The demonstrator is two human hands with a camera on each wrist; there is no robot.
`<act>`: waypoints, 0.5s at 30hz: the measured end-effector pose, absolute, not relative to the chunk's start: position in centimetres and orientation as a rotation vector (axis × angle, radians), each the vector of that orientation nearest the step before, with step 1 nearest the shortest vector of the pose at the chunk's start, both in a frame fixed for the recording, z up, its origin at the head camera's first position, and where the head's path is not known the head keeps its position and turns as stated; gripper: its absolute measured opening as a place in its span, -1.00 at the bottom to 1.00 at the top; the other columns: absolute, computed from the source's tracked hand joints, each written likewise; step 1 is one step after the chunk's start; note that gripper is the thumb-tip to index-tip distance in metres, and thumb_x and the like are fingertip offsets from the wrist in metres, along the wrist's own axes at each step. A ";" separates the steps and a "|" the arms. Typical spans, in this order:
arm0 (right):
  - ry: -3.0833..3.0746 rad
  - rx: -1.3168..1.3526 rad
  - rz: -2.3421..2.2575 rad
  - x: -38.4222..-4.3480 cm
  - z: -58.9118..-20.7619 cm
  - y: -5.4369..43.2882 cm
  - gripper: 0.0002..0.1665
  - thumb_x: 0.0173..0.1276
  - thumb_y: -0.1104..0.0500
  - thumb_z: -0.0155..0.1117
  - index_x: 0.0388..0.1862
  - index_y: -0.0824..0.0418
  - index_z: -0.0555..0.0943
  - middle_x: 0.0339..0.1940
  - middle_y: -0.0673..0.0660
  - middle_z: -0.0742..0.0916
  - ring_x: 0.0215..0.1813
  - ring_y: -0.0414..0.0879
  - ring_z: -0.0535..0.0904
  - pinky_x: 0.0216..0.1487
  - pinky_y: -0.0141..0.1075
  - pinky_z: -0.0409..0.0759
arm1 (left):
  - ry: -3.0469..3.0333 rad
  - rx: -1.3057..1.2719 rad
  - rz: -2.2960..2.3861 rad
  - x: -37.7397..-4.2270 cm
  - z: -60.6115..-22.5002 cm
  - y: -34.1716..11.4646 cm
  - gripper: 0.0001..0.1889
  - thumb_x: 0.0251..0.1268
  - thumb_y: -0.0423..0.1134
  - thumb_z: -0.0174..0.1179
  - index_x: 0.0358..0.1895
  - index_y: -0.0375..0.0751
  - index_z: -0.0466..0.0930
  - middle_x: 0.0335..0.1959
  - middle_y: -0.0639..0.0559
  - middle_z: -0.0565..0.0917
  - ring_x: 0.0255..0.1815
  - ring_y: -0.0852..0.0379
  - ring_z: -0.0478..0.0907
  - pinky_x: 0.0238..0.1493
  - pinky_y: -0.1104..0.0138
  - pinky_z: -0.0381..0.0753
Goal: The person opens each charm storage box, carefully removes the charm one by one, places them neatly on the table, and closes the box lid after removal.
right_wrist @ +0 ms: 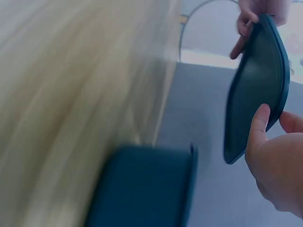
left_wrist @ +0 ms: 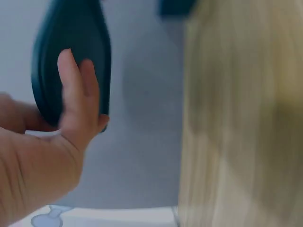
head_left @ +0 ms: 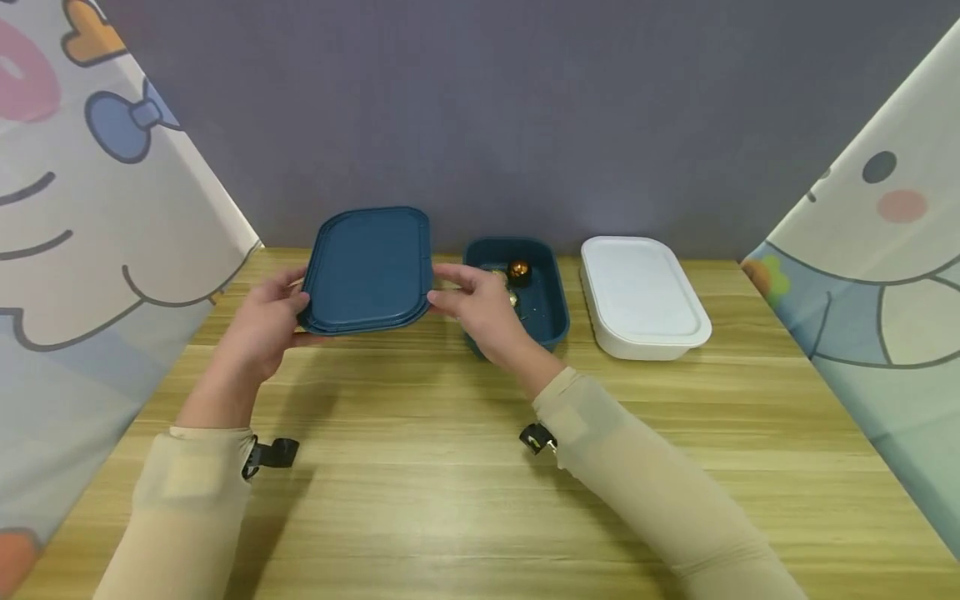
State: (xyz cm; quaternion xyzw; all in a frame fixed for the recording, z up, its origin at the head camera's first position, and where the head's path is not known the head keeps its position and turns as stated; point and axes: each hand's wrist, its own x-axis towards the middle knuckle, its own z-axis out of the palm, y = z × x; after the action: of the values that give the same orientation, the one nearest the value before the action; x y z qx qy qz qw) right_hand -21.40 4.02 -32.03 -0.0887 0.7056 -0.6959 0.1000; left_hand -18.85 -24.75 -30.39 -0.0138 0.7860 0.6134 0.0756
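A dark blue rectangular lid (head_left: 369, 271) with rounded corners is held up over the table, left of centre in the head view. My left hand (head_left: 272, 321) grips its left edge, thumb on top and fingers spread against the underside, as the left wrist view shows. At the lid's right edge, my right hand (head_left: 483, 312) pinches the rim between thumb and fingers. Behind the right hand stands an uncovered dark blue box (head_left: 553, 300). Inside it lie a shiny copper-coloured ball (head_left: 519, 271) and some gold items (head_left: 512, 297), partly hidden by that hand.
Right of the blue box stands a white box with its white lid (head_left: 645, 287) on. Both boxes are near the back of the wood-grain table (head_left: 420, 467), close to a grey wall (head_left: 510, 125). Cartoon-printed cloths (head_left: 90, 233) hang on either side.
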 end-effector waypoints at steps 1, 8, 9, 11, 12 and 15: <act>2.083 -0.239 -2.048 -21.5 -32.2 3.4 -0.44 0.56 0.27 0.33 0.50 0.13 0.58 0.54 0.07 0.60 0.19 0.10 0.80 0.49 -0.02 0.60 | 2.430 -0.034 1.726 -19.0 -30.8 -25.2 -0.35 0.82 -0.17 -0.41 0.77 -0.21 -0.38 0.74 -0.41 -0.01 0.37 -0.10 0.55 -0.13 0.42 0.77; 2.015 -0.108 -2.041 -21.9 -33.9 0.7 -0.47 0.53 0.33 0.33 0.44 0.12 0.64 0.62 0.09 0.53 0.19 0.14 0.80 0.51 0.00 0.57 | 2.478 0.109 1.354 -19.7 -32.5 -28.4 -0.18 0.82 -0.07 -0.19 0.73 -0.18 -0.57 0.78 -0.31 -0.38 0.69 -0.47 0.10 -0.02 0.35 0.72; 2.000 -0.101 -2.032 -22.0 -34.2 0.5 -0.46 0.53 0.33 0.33 0.45 0.12 0.62 0.63 0.09 0.52 0.22 0.14 0.79 0.51 -0.01 0.57 | 2.463 0.116 1.331 -19.8 -32.7 -28.9 -0.12 0.79 -0.02 -0.11 0.73 -0.16 -0.59 0.78 -0.29 -0.41 0.71 -0.46 0.06 0.04 0.31 0.73; 1.961 -0.100 -2.018 -22.1 -34.6 0.1 -0.42 0.52 0.37 0.32 0.49 0.15 0.59 0.65 0.13 0.49 0.26 0.17 0.77 0.47 -0.02 0.61 | 2.449 0.104 1.281 -20.0 -32.9 -29.7 0.02 0.72 0.07 0.04 0.72 -0.13 -0.62 0.77 -0.29 -0.45 0.71 -0.47 0.06 0.18 0.19 0.73; 1.946 -0.102 -2.009 -22.1 -34.8 -0.2 -0.39 0.52 0.38 0.32 0.51 0.16 0.57 0.66 0.14 0.48 0.27 0.17 0.77 0.45 -0.03 0.63 | 2.450 0.098 1.250 -20.1 -33.0 -30.1 0.06 0.69 0.10 0.08 0.72 -0.13 -0.63 0.76 -0.31 -0.46 0.69 -0.49 0.11 0.24 0.12 0.72; 1.927 -0.117 -1.975 -22.3 -35.3 -1.0 -0.35 0.49 0.41 0.33 0.53 0.20 0.53 0.65 0.19 0.48 0.26 0.17 0.77 0.36 -0.10 0.70 | 2.444 0.092 1.196 -20.4 -33.4 -31.1 0.13 0.65 0.13 0.13 0.70 -0.19 -0.64 0.74 -0.43 -0.46 0.62 -0.55 0.21 0.35 -0.09 0.64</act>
State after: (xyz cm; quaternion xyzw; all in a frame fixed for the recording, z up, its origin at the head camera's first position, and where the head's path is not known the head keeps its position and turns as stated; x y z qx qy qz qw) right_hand -22.32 -1.00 -35.30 -0.0415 0.6852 -0.7022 0.1889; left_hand -20.39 -31.06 -33.36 0.0329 0.8781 0.4296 0.2080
